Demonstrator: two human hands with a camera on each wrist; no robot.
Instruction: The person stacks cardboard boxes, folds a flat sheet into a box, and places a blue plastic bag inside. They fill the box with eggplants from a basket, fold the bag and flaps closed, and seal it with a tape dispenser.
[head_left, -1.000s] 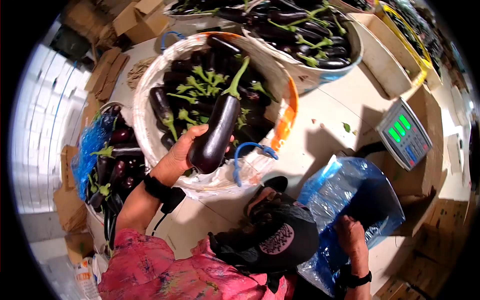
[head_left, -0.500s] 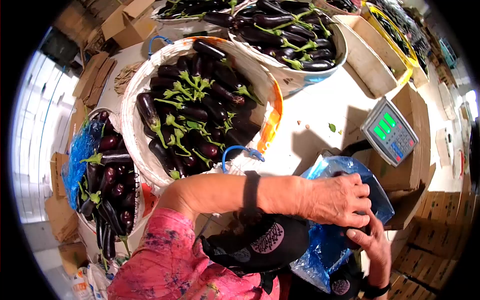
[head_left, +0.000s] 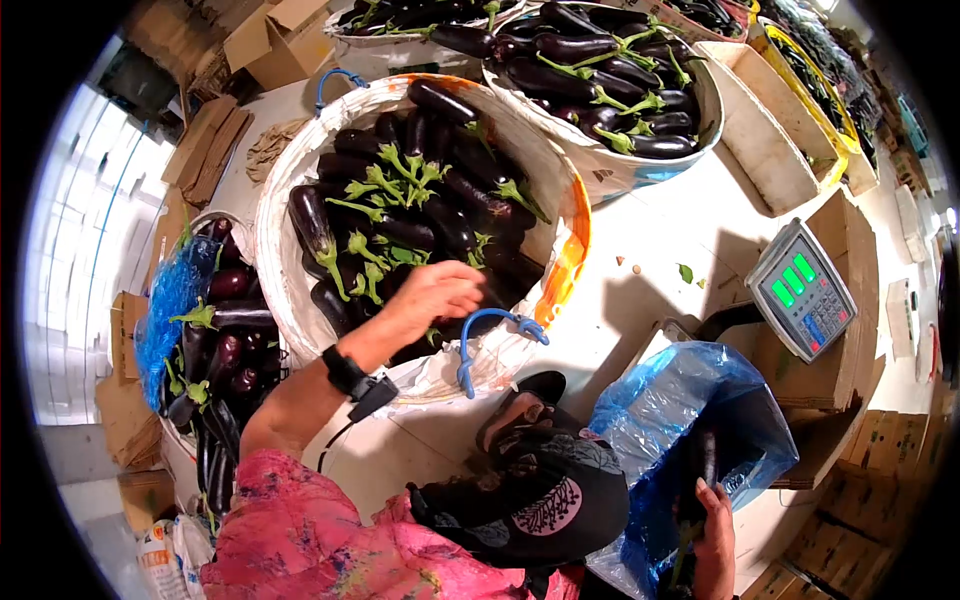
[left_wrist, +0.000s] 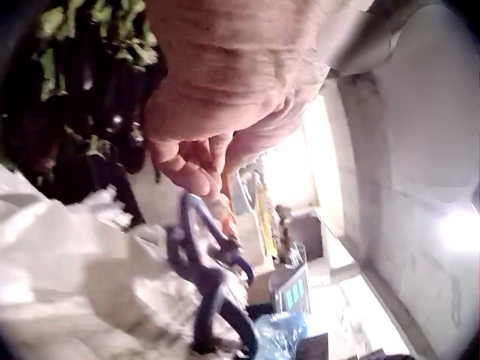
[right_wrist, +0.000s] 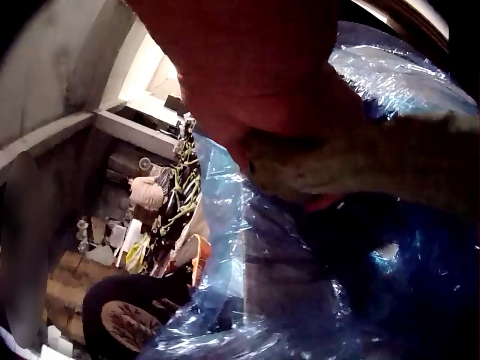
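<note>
My left hand is over the front part of a big white bucket of eggplants. Its fingers are loosely bent with nothing between them; in the left wrist view the fingertips overlap a blue rope handle. Low on the right, my right hand grips an eggplant near its stem end, inside the mouth of a blue plastic bag. A thick greenish stem sticks out past that hand in the right wrist view. The bag's depth is dark and hidden.
A scale display with green digits stands beside the bag, against a cardboard box. Another full bucket is behind, and a container of eggplants sits at left. A person's black cap is between the arms.
My left hand carried an eggplant from the bucket across to the bag, then came back to the bucket without it. My right hand, earlier at the bag with no eggplant showing, now grips one there.
</note>
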